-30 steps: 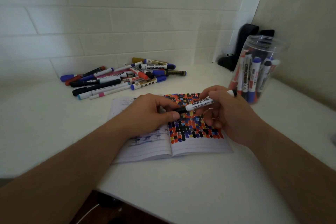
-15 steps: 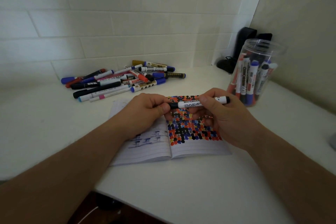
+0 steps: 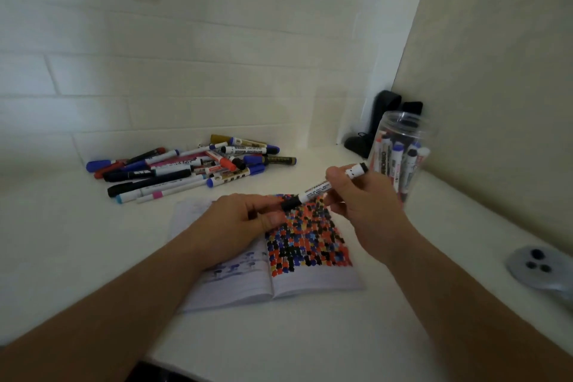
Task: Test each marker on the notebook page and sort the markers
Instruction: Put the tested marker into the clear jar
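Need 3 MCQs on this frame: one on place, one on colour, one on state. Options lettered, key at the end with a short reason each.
1. Where does the clear jar stand?
A. right of the notebook, near the corner
B. on the notebook
C. left of the loose marker pile

2. What colour is the cap on the held whiteboard marker?
A. red
B. black
C. blue

3. How is that marker held?
A. lying on the page
B. one hand only
C. left hand pinches the cap end, right hand grips the barrel

Key: 1 A, the jar is at the right by the wall corner; 2 B, the cap end looks black; 3 C, both hands hold it above the page.
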The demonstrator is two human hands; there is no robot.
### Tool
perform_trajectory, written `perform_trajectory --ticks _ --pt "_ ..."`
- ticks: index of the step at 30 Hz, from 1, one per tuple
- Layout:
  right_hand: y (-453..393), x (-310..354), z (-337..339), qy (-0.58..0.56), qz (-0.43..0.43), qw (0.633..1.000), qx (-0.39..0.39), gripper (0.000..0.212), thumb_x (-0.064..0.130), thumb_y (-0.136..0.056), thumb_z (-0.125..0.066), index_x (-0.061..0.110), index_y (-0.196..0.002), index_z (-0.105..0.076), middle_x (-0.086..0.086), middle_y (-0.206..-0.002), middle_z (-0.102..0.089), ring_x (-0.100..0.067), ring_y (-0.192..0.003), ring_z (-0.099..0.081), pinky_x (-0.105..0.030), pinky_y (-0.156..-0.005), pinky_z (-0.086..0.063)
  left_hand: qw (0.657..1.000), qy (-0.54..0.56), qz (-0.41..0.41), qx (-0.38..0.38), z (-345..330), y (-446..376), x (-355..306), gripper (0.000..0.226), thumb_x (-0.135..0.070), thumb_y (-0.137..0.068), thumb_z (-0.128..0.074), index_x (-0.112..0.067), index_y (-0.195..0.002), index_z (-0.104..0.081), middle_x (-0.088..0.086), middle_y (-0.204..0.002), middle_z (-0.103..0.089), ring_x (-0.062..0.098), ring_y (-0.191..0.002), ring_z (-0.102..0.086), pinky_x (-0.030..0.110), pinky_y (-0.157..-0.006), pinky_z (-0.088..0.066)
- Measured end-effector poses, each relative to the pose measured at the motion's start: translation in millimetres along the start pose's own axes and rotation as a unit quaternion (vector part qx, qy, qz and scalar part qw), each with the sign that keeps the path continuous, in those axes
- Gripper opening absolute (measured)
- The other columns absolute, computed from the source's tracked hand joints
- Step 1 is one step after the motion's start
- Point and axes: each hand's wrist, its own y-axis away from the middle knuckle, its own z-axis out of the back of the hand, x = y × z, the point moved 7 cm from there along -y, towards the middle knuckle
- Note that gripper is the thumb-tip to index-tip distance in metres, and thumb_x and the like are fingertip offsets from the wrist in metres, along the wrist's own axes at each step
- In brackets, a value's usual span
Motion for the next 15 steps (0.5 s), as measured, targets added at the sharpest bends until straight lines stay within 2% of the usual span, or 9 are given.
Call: perform_trajectory --ticks 2,3,6,9,12,15 --pt "-8.0 26.0 25.8 0.004 0.024 0.999 -0.048 0.012 0.021 -0.099 -0.067 0.009 -0.101 -0.066 -0.001 -0.078 -0.071 -0.012 -0.068 -0.067 -0.028 -0.068 -0.057 1.000 -0.006 0.003 -0.005 1.0 1.4 -0.1 0.028 -0.047 -0.100 -0.055 -0.049 -0.126 -0.066 -0.035 -0.105 -0.069 -0.018 -0.103 -0.058 0.013 -0.092 -0.042" --pt "-12.9 44.8 42.5 0.011 0.054 0.995 -0.086 0.014 0.019 -0.097 -0.070 0.011 -0.107 -0.064 -0.001 -0.081 -0.073 -0.011 -0.067 -0.069 -0.027 -0.064 -0.058 1.000 -0.006 0.005 -0.007 1.4 2.0 0.0 0.030 -0.049 -0.101 -0.052 -0.047 -0.127 -0.066 -0.032 -0.106 -0.071 -0.018 -0.104 -0.059 0.015 -0.094 -0.043" --pt "-21.5 110.1 98.8 0.060 0.177 0.960 -0.208 0.036 0.019 -0.093 -0.077 0.020 -0.117 -0.049 -0.003 -0.090 -0.073 -0.014 -0.062 -0.070 -0.030 -0.061 -0.060 1.000 -0.008 0.010 -0.009 1.6 3.7 -1.4 0.033 -0.052 -0.102 -0.046 -0.041 -0.126 -0.068 -0.027 -0.105 -0.072 -0.016 -0.100 -0.060 0.019 -0.094 -0.046" --pt "-31.1 153.8 141.2 0.210 0.243 0.903 -0.286 0.048 0.034 -0.090 -0.076 0.030 -0.120 -0.039 0.001 -0.097 -0.074 -0.024 -0.067 -0.072 -0.039 -0.065 -0.059 1.000 -0.011 0.007 -0.012 1.9 5.8 -4.7 0.035 -0.054 -0.102 -0.045 -0.043 -0.126 -0.066 -0.027 -0.099 -0.072 -0.015 -0.096 -0.061 0.020 -0.091 -0.048" --pt "-46.8 157.4 150.2 0.362 0.243 0.852 -0.288 0.048 0.039 -0.091 -0.072 0.024 -0.123 -0.040 0.004 -0.100 -0.073 -0.030 -0.080 -0.069 -0.042 -0.076 -0.055 1.000 -0.006 0.009 -0.012 2.6 6.8 -6.0 0.033 -0.056 -0.101 -0.045 -0.043 -0.119 -0.069 -0.030 -0.096 -0.070 -0.012 -0.093 -0.062 0.022 -0.091 -0.049" --pt "-66.7 131.6 136.2 0.495 0.214 0.814 -0.217 0.040 0.039 -0.094 -0.069 0.029 -0.117 -0.038 -0.001 -0.099 -0.071 -0.034 -0.080 -0.066 -0.046 -0.074 -0.057 1.000 -0.009 0.016 -0.013 2.3 7.1 -6.1 0.033 -0.056 -0.101 -0.045 -0.040 -0.113 -0.072 -0.026 -0.094 -0.072 -0.008 -0.092 -0.064 0.025 -0.090 -0.050"
